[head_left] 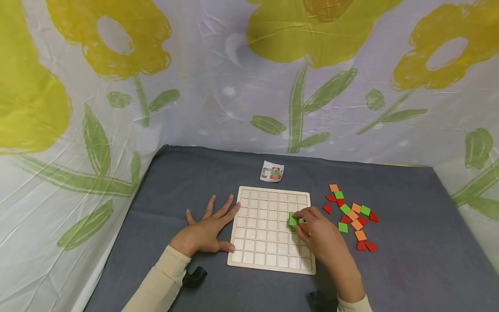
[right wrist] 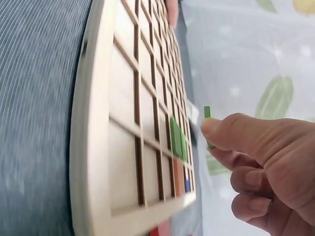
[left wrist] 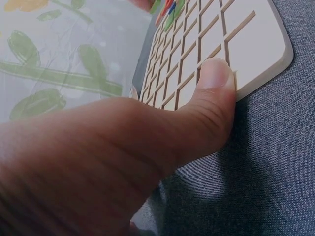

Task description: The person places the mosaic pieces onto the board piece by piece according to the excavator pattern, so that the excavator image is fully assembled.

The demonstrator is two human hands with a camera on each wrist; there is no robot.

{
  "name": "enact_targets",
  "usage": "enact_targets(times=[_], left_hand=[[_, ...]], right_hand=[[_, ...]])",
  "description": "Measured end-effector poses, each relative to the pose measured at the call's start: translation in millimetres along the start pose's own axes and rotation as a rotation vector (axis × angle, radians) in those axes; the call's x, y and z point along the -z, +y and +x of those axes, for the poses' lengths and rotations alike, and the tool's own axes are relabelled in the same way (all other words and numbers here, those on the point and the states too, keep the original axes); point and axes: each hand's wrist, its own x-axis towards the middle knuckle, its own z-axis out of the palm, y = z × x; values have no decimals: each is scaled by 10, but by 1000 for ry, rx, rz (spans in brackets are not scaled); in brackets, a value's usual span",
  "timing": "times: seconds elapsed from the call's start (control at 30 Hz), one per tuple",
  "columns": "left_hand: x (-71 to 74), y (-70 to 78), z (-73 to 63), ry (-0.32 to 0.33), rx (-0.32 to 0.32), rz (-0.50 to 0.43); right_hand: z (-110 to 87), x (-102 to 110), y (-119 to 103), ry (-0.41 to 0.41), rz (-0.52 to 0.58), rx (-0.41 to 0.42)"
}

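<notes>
"Green tile [right wrist: 207, 112]: where is it being held?"

"Just above the right side of the wooden grid board [head_left: 261, 234], it is being pinched between the thumb and fingers of the right hand [head_left: 321, 236]."

"And the left hand [head_left: 208, 229]?"

"Its fingers are being spread at the board's left edge, and the rim is being touched by its thumb."

"What is being blocked?"

"An orange tile [right wrist: 177, 177], being held in the board beside seated green tiles [right wrist: 175, 137], is being partly hidden by the right hand in the head view."

"And around?"

"Loose red, orange and green pieces [head_left: 352, 215] at right, and a printed pattern card [head_left: 272, 171] beyond the board, are being supported by the dark tablecloth [head_left: 413, 260]."
</notes>
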Motion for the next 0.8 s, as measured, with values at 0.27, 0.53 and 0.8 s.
enact_targets(times=[0.27,0.53,0.8], left_hand=[[-2,8,2,-4,6,4],[8,9,-4,-9,12,6],[6,14,7,-9,9,-3]], right_hand=[[77,-114,-119,-59,10,8],[99,-172,-154,-119,-15,-29],[91,-204,-153,-105,-45,2]])
